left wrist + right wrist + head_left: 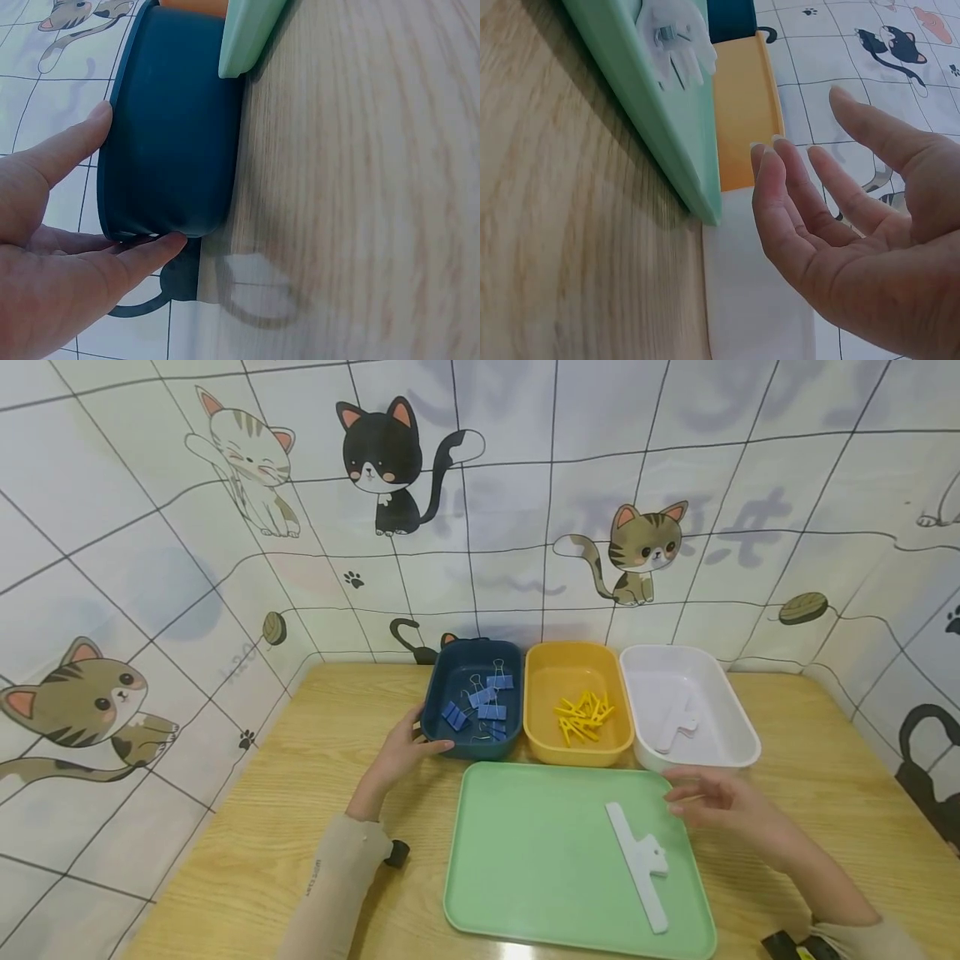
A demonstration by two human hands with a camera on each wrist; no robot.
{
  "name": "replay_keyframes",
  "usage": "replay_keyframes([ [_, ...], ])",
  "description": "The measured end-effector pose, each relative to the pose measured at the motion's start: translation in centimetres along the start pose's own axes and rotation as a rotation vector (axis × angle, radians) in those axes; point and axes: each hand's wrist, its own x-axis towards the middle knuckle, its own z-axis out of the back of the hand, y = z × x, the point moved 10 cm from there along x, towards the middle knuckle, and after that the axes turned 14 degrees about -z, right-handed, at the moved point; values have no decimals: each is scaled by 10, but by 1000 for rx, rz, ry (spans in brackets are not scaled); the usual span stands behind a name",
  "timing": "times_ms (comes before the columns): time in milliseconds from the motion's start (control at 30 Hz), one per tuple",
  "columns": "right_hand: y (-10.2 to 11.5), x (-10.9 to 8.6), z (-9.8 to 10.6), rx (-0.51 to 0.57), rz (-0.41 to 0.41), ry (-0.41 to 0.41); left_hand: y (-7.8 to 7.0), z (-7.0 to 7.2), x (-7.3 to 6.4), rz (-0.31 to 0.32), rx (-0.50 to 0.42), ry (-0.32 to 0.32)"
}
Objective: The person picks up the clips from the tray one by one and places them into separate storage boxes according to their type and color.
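Observation:
My left hand touches the left side and near corner of a dark blue bin, thumb at the rim and fingers fairly straight against the wall. Several blue binder clips lie in that bin. My right hand hovers by the far right corner of a green tray, just in front of a white bin; its fingers are loosely bent around nothing. On the tray lies a long white sealing clip. A similar white clip is in the white bin.
Between the blue and white bins stands a yellow bin with several small yellow clothespins. The three bins line up along the wall, behind the tray. Wooden table surface extends on both sides. A cat-patterned sheet covers the walls.

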Motion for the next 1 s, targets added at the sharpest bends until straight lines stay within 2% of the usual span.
replay_keyframes([
  [133,-3,-4,-6,25,25,19,-1,-3,0,-2,-11,4],
  [433,-8,-5,-20,-30,0,55,3,-2,-1,9,-19,-7],
  [567,-12,-5,-28,-9,-27,95,3,-1,-1,5,-13,-8],
  [767,-12,-8,-36,7,-7,115,3,-1,-1,2,-8,-10],
  [1000,-19,-12,-37,-1,-69,120,0,0,-1,-1,1,-7],
])
